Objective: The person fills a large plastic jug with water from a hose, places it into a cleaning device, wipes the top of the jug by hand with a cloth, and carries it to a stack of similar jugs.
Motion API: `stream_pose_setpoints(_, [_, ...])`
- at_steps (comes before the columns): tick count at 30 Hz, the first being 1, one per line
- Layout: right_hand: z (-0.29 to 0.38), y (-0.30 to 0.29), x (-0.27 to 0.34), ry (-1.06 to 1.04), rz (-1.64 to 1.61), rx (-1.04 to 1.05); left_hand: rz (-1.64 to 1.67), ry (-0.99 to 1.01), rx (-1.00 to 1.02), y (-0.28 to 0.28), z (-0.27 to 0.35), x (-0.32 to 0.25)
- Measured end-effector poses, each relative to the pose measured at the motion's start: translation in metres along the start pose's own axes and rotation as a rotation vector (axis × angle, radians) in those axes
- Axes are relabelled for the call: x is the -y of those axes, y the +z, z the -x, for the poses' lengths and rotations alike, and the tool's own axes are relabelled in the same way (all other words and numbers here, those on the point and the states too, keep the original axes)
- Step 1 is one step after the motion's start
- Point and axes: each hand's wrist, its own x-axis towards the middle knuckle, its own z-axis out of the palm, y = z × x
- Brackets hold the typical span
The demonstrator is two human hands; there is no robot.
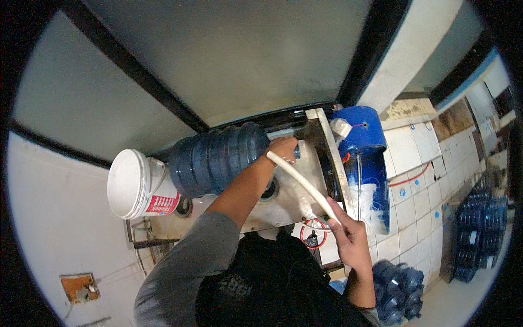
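A large blue ribbed plastic water jug (212, 157) lies on its side on a worn metal counter (300, 180), its neck pointing right. My left hand (284, 148) grips the jug at its neck, and a bit of the blue neck shows past the fingers. My right hand (349, 239) holds a white flexible hose (306, 184) between thumb and fingers. The hose's free end reaches up to my left wrist, crossing in front of the counter. Below my left forearm, a round dark opening (269, 191) in the counter is partly covered.
A lidded white bucket (128, 184) stands left of the jug. A blue plastic drum (361, 131), cut open, is right of the counter's raised metal edge (333, 155). Several water jugs (396, 292) sit on the floor at lower right, more jugs (480, 229) beyond. Frosted panels (245, 53) rise behind.
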Motion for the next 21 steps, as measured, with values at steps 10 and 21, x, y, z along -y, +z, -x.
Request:
stream_pose_setpoints(10, [-0.012,-0.026,0.04,-0.098,-0.148,0.0,0.345,-0.226,-0.795,-0.153,0.119,-0.031])
stream_pose_setpoints(21, [-0.002,0.013,0.073,-0.146,-0.096,0.107,0.706,0.105,-0.465,-0.175,0.188,0.085])
